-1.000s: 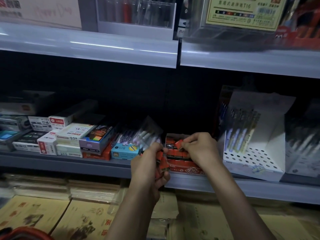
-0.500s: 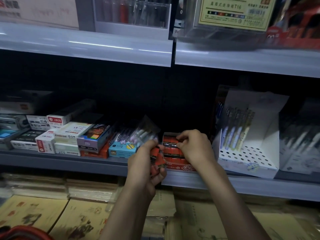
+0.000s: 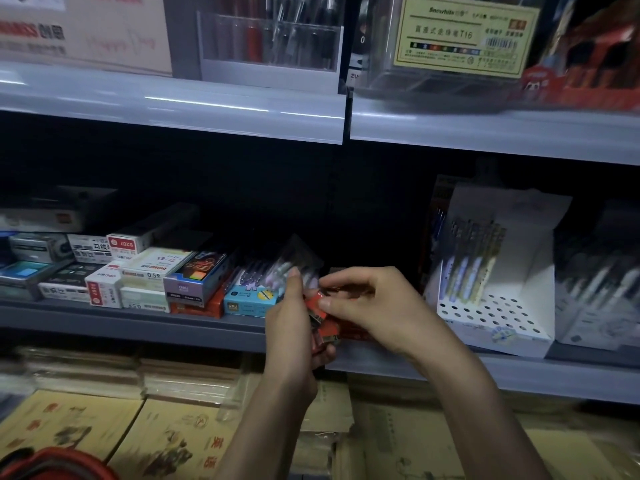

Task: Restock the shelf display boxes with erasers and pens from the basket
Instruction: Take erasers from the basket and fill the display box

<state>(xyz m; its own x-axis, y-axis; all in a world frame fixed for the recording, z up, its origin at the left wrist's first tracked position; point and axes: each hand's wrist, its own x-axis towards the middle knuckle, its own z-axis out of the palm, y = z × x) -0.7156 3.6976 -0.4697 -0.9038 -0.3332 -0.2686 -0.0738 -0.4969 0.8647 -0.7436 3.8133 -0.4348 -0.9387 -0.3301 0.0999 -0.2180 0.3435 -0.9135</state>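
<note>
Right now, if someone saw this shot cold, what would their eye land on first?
The two bare hands meeting at centre, in front of the middle shelf: the left hand grips a stack of small red erasers while the right hand pinches the top eraser. Right of them stands a white perforated cardboard display box holding a few pens. A pale yellow printed label card shows on the upper shelf.

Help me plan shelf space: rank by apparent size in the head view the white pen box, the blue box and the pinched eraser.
1. white pen box
2. blue box
3. eraser, pinched by the right hand, which partly covers it; clearly smallest, though nearest the camera.
</note>
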